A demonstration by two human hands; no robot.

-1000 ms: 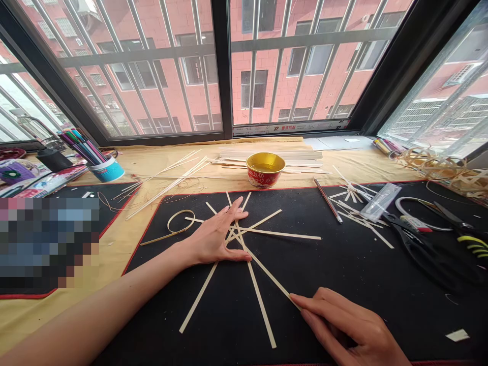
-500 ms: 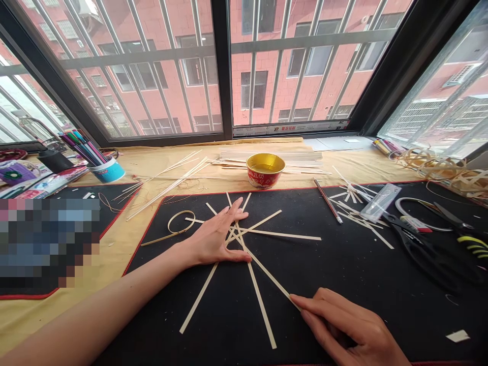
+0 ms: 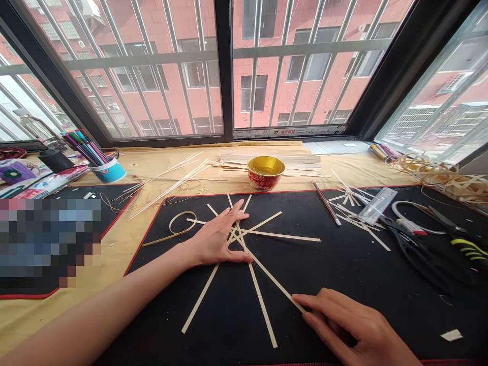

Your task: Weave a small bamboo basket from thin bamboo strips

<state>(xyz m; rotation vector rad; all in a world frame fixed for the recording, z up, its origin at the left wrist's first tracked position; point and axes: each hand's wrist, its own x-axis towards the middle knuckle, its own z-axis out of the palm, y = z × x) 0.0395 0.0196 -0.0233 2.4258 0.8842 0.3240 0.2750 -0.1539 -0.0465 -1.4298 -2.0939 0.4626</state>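
My left hand [image 3: 217,241] lies flat with its fingers spread, pressing on the crossing of several thin bamboo strips [image 3: 282,235] that radiate like a star on a black mat [image 3: 324,269]. My right hand [image 3: 343,320] rests at the lower right, its fingertips against the end of one strip. Its thumb is hidden, so any pinch cannot be seen. Left of the crossing, a looped bamboo strip [image 3: 179,226] lies on the mat near my left wrist.
Behind the mat stand a red bowl with a gold inside [image 3: 266,173] and a stack of bamboo strips [image 3: 270,159]. To the right lie black-handled scissors [image 3: 412,249], a clear plastic case [image 3: 377,206] and loose strips. Barred windows run along the back.
My right hand has shifted slightly to the right along the strip's end. My left hand and the strips stay in place, and the view has tilted slightly.
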